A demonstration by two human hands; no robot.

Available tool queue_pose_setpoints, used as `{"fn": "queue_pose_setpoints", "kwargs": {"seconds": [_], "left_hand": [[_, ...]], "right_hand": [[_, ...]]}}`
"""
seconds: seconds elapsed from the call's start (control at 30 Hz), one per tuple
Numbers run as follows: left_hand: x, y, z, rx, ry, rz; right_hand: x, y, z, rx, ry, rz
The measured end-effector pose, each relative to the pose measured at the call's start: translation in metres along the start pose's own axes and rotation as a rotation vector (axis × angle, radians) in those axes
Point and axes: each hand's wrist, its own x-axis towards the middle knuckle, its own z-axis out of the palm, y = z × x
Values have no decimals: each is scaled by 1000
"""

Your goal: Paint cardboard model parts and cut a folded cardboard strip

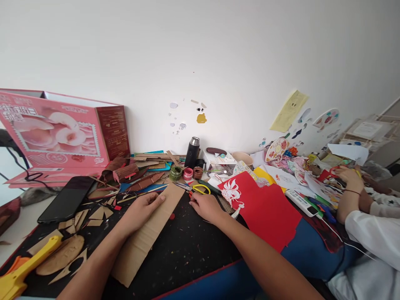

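Observation:
A long brown cardboard strip (pixel 150 231) lies slanted across the dark mat. My left hand (pixel 140 212) grips its left edge near the far end, thumb on top. Scissors (pixel 201 189) with yellow and orange handles are at my right hand (pixel 204 206), whose fingers are closed at the handle. Their blades point left, over the far end of the strip. How the fingers sit in the handle loops is partly hidden. Beyond the strip stand small open jars of green paint (pixel 175 172), red paint (pixel 188 173) and brown paint (pixel 198 173).
A black phone (pixel 66 199), cardboard scraps (pixel 100 213) and a yellow-handled tool (pixel 31 266) lie left. A pink box (pixel 62 137) stands behind. A black flask (pixel 191 152) is near the wall. Red paper (pixel 265 212) lies right, beside a power strip (pixel 300 203) and another person's arm (pixel 351 191).

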Motion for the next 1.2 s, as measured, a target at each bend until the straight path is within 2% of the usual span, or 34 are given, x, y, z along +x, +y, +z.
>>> {"fn": "queue_pose_setpoints", "kwargs": {"seconds": [0.23,0.37,0.43,0.53,0.6,0.73,0.87,1.07,1.2], "left_hand": [[1,-4,7,21,3,17],[0,-3,5,-112,-35,-32],[0,-2,-1,-231,56,-82],[2,-2,-12,-373,351,-136],[3,-3,-16,-422,422,-156],[4,-4,-15,-406,314,-155],[2,-4,-10,-357,240,-159],[3,-5,-7,-320,140,-188],[3,-5,-6,-288,130,-206]], "right_hand": [[-5,-5,12,232,89,52],[-3,-14,20,408,64,37],[0,-18,23,475,54,44],[1,-23,22,521,55,44],[-1,-28,20,463,55,11],[-8,-41,17,223,-7,-124],[-9,-53,20,103,-22,-208],[14,-69,22,100,-73,-179],[36,-75,27,185,-53,-181]]}}
